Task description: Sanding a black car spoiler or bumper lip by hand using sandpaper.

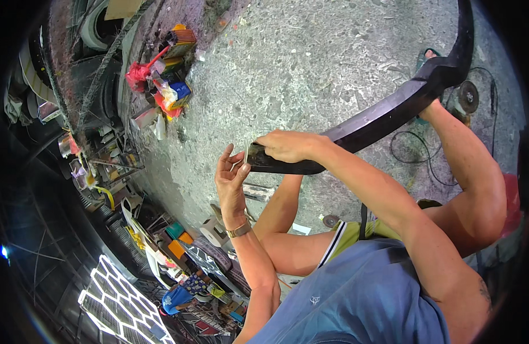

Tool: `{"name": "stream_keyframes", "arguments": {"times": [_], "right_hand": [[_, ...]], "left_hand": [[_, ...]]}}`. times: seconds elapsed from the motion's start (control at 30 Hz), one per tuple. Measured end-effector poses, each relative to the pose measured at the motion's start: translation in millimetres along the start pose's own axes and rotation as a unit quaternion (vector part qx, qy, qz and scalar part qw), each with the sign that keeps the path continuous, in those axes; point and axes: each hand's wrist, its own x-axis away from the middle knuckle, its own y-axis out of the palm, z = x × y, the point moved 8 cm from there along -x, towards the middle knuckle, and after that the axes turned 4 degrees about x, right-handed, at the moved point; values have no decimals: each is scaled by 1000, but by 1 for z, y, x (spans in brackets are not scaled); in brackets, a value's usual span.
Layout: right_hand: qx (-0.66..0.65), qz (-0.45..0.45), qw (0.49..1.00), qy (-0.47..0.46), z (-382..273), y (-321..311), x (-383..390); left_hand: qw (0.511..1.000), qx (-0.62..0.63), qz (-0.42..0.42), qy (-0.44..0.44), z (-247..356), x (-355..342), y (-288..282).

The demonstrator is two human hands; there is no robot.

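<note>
A long, bent black trim piece (pixel 385 114), shaped like a car bumper lip, runs from the upper right down to my hands. My right hand (pixel 287 146) is closed over the upper edge near its close end, fingers curled round it. At that end a thin pale strip (pixel 247 155) stands across the tip. My left hand (pixel 233 178), with a watch on its wrist, pinches this strip between thumb and fingers. The other fingers of that hand point upward, partly spread. Whether the strip is stuck to the trim, I cannot tell.
An angle grinder (pixel 466 98) with a black cord (pixel 411 133) lies on the rough concrete floor (pixel 310 69), right of my foot. A loose disc (pixel 331 221) and a white roll (pixel 213 232) lie near my legs. Cans and bags (pixel 172 94) stand upper left; a person (pixel 177 298) is beyond.
</note>
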Motion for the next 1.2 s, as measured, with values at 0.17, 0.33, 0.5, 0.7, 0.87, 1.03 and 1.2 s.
{"name": "stream_keyframes", "arguments": {"times": [0.17,0.33,0.5,0.7,0.87,1.03,1.2], "right_hand": [[3,17,1000,-13,1,4,1],[17,48,999,-4,0,6,3],[8,66,998,-17,-5,3,7],[-15,17,1000,-3,-4,-2,10],[-9,66,998,-10,1,-14,14],[44,38,997,55,6,2,8],[29,17,998,52,0,10,-1]], "left_hand": [[1000,3,7,7,1,1,-1],[1000,-6,4,8,2,-1,-1],[1000,-21,9,3,-3,-4,-3],[999,-28,7,24,-4,-4,-1],[999,-27,17,8,-7,-7,-2],[999,-30,1,22,-4,-4,0],[999,-24,-4,27,-1,-4,0]]}}
